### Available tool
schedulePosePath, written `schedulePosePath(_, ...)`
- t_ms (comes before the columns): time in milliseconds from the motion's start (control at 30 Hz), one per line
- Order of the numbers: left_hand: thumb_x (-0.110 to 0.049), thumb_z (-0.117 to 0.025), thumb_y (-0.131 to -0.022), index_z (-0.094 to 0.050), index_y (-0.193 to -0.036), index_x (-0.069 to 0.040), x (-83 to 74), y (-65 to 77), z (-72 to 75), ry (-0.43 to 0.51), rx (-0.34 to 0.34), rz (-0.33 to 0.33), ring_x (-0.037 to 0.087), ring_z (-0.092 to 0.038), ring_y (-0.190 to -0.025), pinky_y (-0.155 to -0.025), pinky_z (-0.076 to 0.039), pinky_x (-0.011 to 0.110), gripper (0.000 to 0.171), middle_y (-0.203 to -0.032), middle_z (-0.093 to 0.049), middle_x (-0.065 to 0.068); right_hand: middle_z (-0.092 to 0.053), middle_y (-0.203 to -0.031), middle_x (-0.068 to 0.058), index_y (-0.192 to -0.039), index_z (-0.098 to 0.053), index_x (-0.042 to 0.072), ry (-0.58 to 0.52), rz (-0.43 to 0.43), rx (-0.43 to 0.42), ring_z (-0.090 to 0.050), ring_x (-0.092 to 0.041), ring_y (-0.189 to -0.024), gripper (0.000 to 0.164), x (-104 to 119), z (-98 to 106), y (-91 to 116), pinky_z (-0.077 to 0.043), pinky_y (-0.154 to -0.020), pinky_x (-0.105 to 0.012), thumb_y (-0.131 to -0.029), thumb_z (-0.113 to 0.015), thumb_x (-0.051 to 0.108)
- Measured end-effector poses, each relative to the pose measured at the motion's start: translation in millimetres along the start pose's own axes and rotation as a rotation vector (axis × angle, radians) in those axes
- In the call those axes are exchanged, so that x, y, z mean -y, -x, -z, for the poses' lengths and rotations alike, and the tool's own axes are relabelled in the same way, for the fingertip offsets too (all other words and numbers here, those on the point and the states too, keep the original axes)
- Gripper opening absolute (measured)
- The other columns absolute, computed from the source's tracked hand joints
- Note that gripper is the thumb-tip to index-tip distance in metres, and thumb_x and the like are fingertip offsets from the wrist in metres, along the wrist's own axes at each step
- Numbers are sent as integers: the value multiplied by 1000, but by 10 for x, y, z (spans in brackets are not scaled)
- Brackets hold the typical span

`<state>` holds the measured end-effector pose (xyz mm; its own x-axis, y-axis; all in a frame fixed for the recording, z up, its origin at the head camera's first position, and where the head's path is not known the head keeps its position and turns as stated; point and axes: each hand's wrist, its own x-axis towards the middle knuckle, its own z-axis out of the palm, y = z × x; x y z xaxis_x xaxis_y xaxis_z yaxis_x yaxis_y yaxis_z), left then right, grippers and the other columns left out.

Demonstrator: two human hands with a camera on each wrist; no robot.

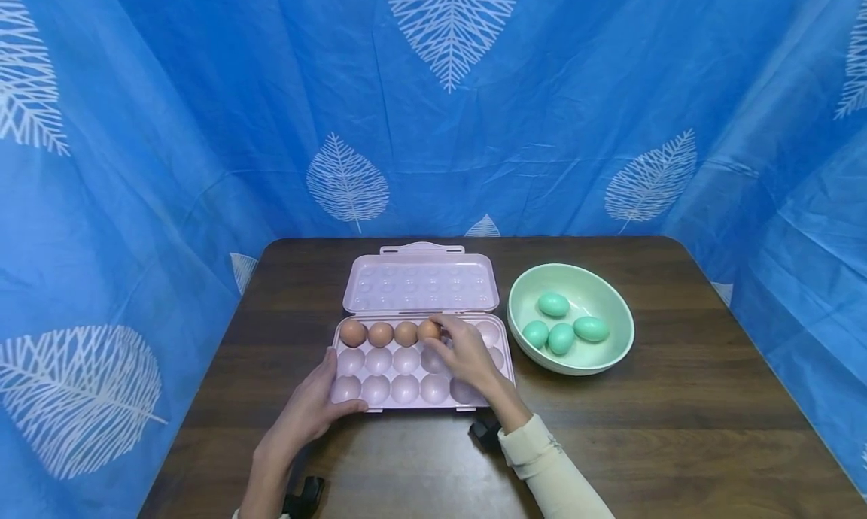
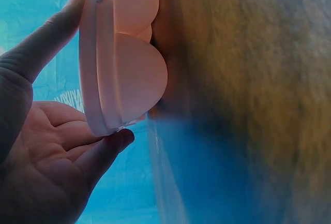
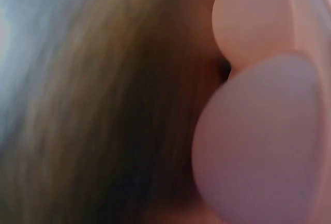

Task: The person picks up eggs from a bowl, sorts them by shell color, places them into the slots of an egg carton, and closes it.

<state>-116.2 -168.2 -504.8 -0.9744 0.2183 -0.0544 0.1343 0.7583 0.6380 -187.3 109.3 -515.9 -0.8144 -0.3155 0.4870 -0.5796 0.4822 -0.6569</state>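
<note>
A pink plastic egg carton (image 1: pixel 405 410) lies on the table with its lid (image 1: pixel 420 282) folded back. Three brown eggs (image 1: pixel 380 335) sit side by side in its back row, starting from the left. Beside them, at the fourth cup, my right hand (image 1: pixel 467 356) pinches another brown egg (image 1: pixel 426 329) between thumb and fingers. My left hand (image 1: pixel 313 402) holds the carton's front left corner, thumb along the front rim and fingers at the left side. The left wrist view shows that hand (image 2: pixel 46 157) at the rim. Only the carton's cups (image 3: pixel 258 146) fill the right wrist view; that hand is hidden there.
To the right of the carton stands a light green bowl (image 1: pixel 612 350) holding several green eggs (image 1: pixel 554 304). The dark wooden table (image 1: pixel 711 429) reaches back to a blue curtain (image 1: pixel 542 165) with white leaf prints, which also hangs at both sides.
</note>
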Motion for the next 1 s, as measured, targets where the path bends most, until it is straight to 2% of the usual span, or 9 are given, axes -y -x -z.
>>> schedulePosePath(200, -44, -83, -76, -16, -151, 13, -16, 4, 7, 13, 10, 24, 47, -26, -141, -111, -26, 56, 116, -155, -20, 33, -65, -87, -2, -109, -68, 3, 37, -20, -6, -61, -18, -78, 28, -25, -33, -7, -52, -72, -33, -84, -78, 12)
schedulePosePath(433, -45, -83, -76, -16, -150, 15, -17, 6, 14, 18, 19, 25, 47, -26, -141, -111, -26, 56, 117, -155, -19, 33, -67, -85, -1, -110, -70, 4, 121, -123, 8, -61, -16, -78, 29, -15, -56, -12, -51, -73, -35, -83, -80, 10)
schedulePosePath(633, -44, -83, -77, -16, -150, 15, -19, 3, 16, 20, 19, 24, 47, -27, -140, -111, -26, 56, 116, -155, -20, 33, -69, -89, -3, -113, -70, 4, 141, -186, 30, -63, -17, -81, 31, -12, -69, -13, -52, -76, -36, -84, -79, 12)
schedulePosePath(1000, -43, -83, -77, -16, -149, 16, -42, 15, 26, 12, 15, 23, 49, -27, -139, -110, -27, 58, 115, -154, -21, 35, -67, -91, -3, -115, -67, 4, 125, -201, 67, -62, -19, -84, 32, 1, -59, -8, -51, -77, -38, -87, -77, 17)
